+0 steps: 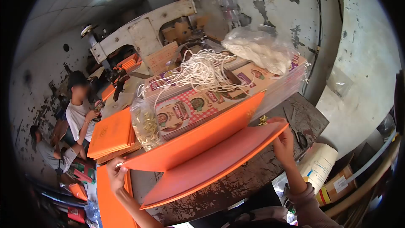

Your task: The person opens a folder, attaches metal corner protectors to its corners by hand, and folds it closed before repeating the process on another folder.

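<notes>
An orange folder (211, 170) is held half open above the dark table, its two covers spread in a V. My left hand (117, 175) pinches the left corner of the far cover, and a small pale piece shows at those fingertips, too small to name. At the other end my right hand (283, 141) grips the right edge of the near cover, its fingers partly hidden behind it. Small brass-coloured fittings (263, 120) lie just beyond the right hand. Under my left forearm is another flat orange folder (105, 194).
Printed cardboard sheets (177, 112) are stacked at the back, bearing tangled white cord (202, 72) and a plastic bag of cord (261, 51). A bag of brass fittings (145, 124) stands beside stacked orange folders (110, 133). Scissors (301, 138) lie right. Two people sit left.
</notes>
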The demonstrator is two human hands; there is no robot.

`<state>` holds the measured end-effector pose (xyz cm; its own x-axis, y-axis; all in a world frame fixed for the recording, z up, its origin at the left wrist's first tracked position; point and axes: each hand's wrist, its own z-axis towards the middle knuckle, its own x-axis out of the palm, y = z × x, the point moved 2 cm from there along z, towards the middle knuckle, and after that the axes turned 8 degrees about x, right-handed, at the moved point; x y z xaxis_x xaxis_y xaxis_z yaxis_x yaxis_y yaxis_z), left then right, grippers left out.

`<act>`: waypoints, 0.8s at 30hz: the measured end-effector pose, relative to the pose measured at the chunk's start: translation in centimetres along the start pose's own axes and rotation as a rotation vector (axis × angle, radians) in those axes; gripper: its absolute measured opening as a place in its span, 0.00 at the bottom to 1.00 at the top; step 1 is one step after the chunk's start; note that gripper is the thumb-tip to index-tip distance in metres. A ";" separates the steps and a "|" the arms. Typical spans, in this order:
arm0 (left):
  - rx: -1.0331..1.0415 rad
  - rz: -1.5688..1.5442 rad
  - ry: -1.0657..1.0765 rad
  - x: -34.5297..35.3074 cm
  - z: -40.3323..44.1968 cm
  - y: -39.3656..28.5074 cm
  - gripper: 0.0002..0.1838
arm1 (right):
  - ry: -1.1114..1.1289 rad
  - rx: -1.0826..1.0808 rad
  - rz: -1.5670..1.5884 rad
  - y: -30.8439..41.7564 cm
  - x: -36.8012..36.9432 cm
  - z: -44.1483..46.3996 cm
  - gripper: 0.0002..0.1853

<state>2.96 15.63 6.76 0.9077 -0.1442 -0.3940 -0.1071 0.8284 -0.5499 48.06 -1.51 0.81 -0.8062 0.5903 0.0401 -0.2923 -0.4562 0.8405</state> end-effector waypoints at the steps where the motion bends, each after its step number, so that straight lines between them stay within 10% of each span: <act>1: 0.001 -0.014 0.014 0.3 -0.5 -0.4 0.17 | 0.007 0.023 -0.012 0.3 0.2 -0.1 0.12; 9: -0.168 -0.303 0.260 2.6 -4.3 -6.5 0.20 | 0.001 0.077 -0.028 0.3 -1.1 -2.6 0.15; 24: -0.163 0.119 -0.141 3.0 -5.5 -3.7 0.21 | 0.041 0.144 -0.155 1.5 -2.7 -5.9 0.11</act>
<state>3.88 9.16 3.59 0.9312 0.0358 -0.3627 -0.2703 0.7354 -0.6214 46.79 -7.75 -1.21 -0.7788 0.6166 -0.1150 -0.3400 -0.2609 0.9035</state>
